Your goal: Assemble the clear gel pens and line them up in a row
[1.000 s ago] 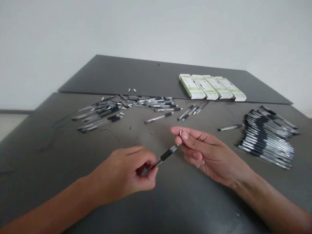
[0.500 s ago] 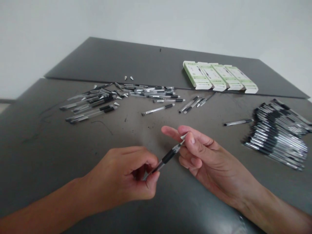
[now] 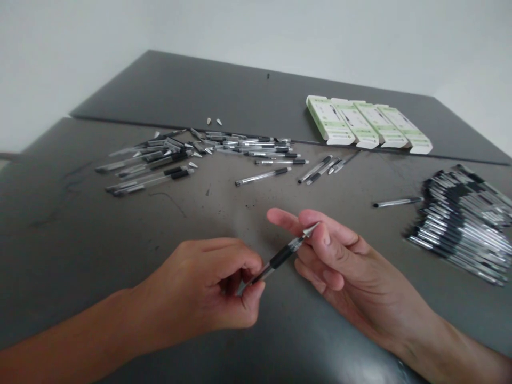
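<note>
The left hand (image 3: 200, 282) pinches the rear end of a black-gripped pen (image 3: 280, 257), its fingers (image 3: 250, 290) curled narrowly around the barrel. The right hand (image 3: 352, 266) holds the front end, its fingers (image 3: 320, 234) closed near the silver tip, which pokes out between them. The pen runs at a slant across the gap between the hands, above the dark desk (image 3: 60, 256).

Ahead of the hands, a single pen (image 3: 263, 176) lies alone, with a short row of pens (image 3: 320, 170) to its right. Farther left is a loose heap of pens (image 3: 160, 160), some in a tangle, with a band of pens (image 3: 256, 149) running along the desk's far edge. Two small tips (image 3: 214, 121) sit just behind the heap, on a second dark panel (image 3: 160, 90) that meets the desk along a seam.

To the right, a neat stack of pens (image 3: 460, 224) lies slanted, and one more pen (image 3: 398, 202) rests just beside it, between the stack and the right hand. Four green-and-white boxes (image 3: 368, 124) stand side by side on the panel, in front of a pale wall (image 3: 256, 37).
</note>
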